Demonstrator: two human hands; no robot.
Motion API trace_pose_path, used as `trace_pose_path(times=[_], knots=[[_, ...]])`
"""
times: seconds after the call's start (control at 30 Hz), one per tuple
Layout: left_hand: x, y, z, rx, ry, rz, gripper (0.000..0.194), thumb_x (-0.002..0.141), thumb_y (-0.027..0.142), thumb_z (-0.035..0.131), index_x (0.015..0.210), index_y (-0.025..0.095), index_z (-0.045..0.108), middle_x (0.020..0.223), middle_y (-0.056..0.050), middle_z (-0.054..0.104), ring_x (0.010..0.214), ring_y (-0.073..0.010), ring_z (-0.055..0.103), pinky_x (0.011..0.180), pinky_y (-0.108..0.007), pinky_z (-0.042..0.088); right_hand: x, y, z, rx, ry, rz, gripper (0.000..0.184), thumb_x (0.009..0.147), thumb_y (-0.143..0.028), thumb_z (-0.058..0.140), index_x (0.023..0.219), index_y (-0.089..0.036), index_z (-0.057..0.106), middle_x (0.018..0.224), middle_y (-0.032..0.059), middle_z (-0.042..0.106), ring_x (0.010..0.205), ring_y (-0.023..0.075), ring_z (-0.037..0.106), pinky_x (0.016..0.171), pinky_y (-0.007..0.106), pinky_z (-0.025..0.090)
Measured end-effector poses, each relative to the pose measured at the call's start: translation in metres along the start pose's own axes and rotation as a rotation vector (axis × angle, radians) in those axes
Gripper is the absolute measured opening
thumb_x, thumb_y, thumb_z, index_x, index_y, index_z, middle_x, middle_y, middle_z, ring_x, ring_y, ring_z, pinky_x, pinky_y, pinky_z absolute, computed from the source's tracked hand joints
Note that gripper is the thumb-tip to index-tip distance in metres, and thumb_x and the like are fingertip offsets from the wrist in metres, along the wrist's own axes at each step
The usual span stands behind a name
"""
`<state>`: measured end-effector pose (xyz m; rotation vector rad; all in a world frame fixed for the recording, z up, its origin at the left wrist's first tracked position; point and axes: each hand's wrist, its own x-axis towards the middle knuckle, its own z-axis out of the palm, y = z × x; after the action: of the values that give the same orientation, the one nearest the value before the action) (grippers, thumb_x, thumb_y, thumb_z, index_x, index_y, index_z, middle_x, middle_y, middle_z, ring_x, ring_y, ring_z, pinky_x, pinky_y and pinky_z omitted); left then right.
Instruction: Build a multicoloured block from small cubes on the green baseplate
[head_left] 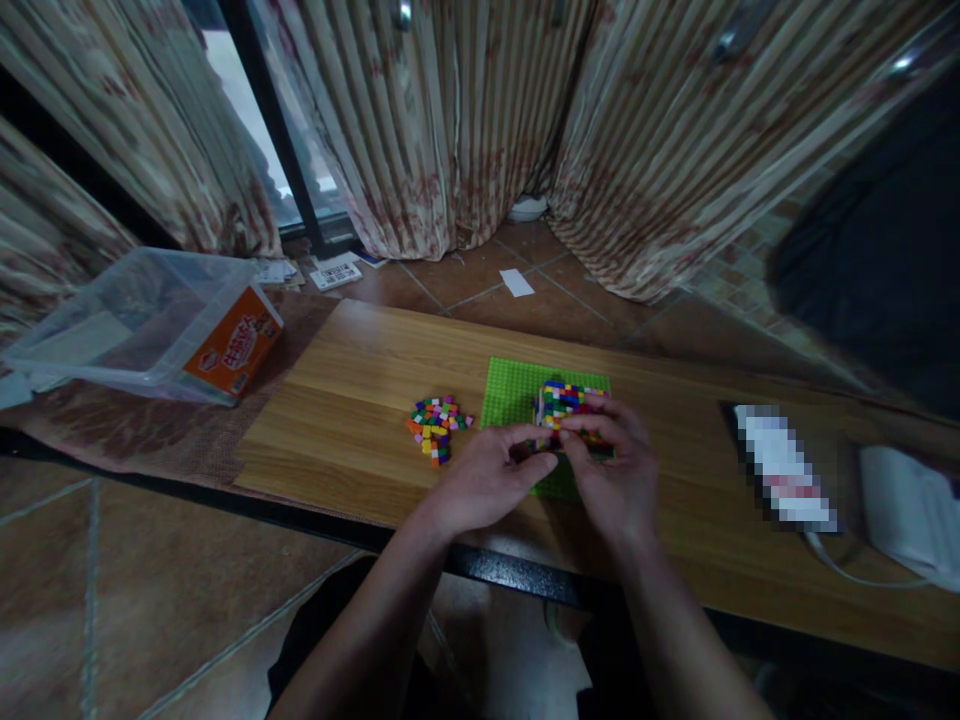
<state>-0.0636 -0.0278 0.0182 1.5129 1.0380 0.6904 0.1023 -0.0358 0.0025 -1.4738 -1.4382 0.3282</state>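
Brick structure (562, 400): near side apparently hidden in part by left hand (487, 482) and right hand (619, 470). Flat object (786, 468): pixelated, details unreadable. White case (911, 512): cut off at right.

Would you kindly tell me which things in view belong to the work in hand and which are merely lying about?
In the work:
- brick build, both hands at it
- green baseplate under it
- loose bricks, probably

Apparently lying about:
- clear plastic box
- white sheet on the floor
- white object at far right
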Motion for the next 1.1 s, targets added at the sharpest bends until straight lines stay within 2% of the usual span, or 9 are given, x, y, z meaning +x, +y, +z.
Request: trace_pose_path(times=[0.27, 0.4, 0.47, 0.57, 0.67, 0.8, 0.9, 1.1], knots=[[0.0, 0.003, -0.004, -0.037, 0.018, 0.026, 0.035, 0.089, 0.036, 0.06, 0.117, 0.019, 0.072, 0.083, -0.002, 0.069, 0.065, -0.0125, 0.053, 0.062, -0.027, 0.043, -0.002, 0.004, 0.001, -0.034, 0.001, -0.063, 0.008, 0.082, -0.025, 0.065, 0.083, -0.026, 0.073, 0.118, 0.0046, 0.066, 0.12, 0.0259, 0.057, 0.105, 0.053, 0.042], [0.002, 0.003, -0.007, -0.258, 0.091, -0.062, 0.031, 0.085, 0.03, 0.067, 0.113, 0.016, 0.071, 0.071, 0.001, 0.064, 0.061, -0.0105, 0.054, 0.061, -0.025, 0.045, -0.002, 0.001, 0.0, -0.002, 0.073, -0.098, 0.01, 0.086, -0.025, 0.062, 0.088, -0.026, 0.072, 0.116, 0.0055, 0.067, 0.115, 0.0241, 0.061, 0.102, 0.05, 0.046], [0.005, 0.003, -0.009, -0.41, 0.137, -0.131, 0.032, 0.083, 0.023, 0.069, 0.114, 0.015, 0.069, 0.073, 0.001, 0.065, 0.063, -0.01, 0.059, 0.065, -0.025, 0.049, -0.003, -0.002, -0.001, -0.012, 0.098, -0.137, 0.01, 0.087, -0.026, 0.062, 0.09, -0.026, 0.072, 0.115, 0.0057, 0.067, 0.114, 0.024, 0.062, 0.102, 0.049, 0.048], [0.007, 0.005, -0.01, -0.577, 0.2, -0.212, 0.029, 0.082, 0.016, 0.07, 0.111, 0.014, 0.067, 0.08, -0.001, 0.07, 0.067, -0.0099, 0.065, 0.073, -0.027, 0.053, -0.006, -0.009, -0.002, -0.031, 0.078, -0.225, 0.009, 0.088, -0.026, 0.064, 0.093, -0.027, 0.071, 0.114, 0.0052, 0.068, 0.112, 0.0242, 0.063, 0.101, 0.049, 0.049], [0.006, 0.01, -0.012, -0.646, 0.229, -0.226, 0.024, 0.083, 0.012, 0.068, 0.107, 0.013, 0.068, 0.084, -0.003, 0.072, 0.071, -0.01, 0.067, 0.077, -0.027, 0.054, -0.009, -0.014, -0.001, -0.041, 0.012, -0.298, 0.011, 0.089, -0.024, 0.064, 0.097, -0.028, 0.07, 0.114, 0.0046, 0.067, 0.11, 0.0237, 0.063, 0.099, 0.048, 0.049], [0.004, 0.013, -0.012, -0.683, 0.195, -0.202, 0.024, 0.085, 0.009, 0.062, 0.108, 0.011, 0.067, 0.087, -0.005, 0.074, 0.076, -0.0113, 0.069, 0.08, -0.029, 0.055, -0.011, -0.018, 0.002, -0.063, -0.063, -0.336, 0.013, 0.09, -0.023, 0.064, 0.1, -0.028, 0.069, 0.116, 0.0045, 0.066, 0.111, 0.0232, 0.062, 0.098, 0.048, 0.049], [0.003, 0.011, -0.013, -0.691, 0.176, -0.168, 0.025, 0.083, 0.009, 0.064, 0.108, 0.012, 0.068, 0.087, -0.004, 0.072, 0.076, -0.011, 0.067, 0.081, -0.029, 0.055, -0.012, -0.019, 0.004, -0.068, -0.101, -0.344, 0.015, 0.09, -0.023, 0.065, 0.102, -0.029, 0.07, 0.118, 0.0046, 0.065, 0.112, 0.0234, 0.061, 0.099, 0.048, 0.048], [0.003, 0.007, -0.01, -0.672, 0.138, -0.143, 0.025, 0.083, 0.011, 0.064, 0.107, 0.014, 0.07, 0.084, -0.002, 0.07, 0.075, -0.0108, 0.065, 0.082, -0.03, 0.055, -0.014, -0.018, 0.007, -0.089, -0.114, -0.339, 0.014, 0.089, -0.024, 0.066, 0.101, -0.029, 0.071, 0.12, 0.0046, 0.065, 0.114, 0.024, 0.06, 0.1, 0.048, 0.048]])
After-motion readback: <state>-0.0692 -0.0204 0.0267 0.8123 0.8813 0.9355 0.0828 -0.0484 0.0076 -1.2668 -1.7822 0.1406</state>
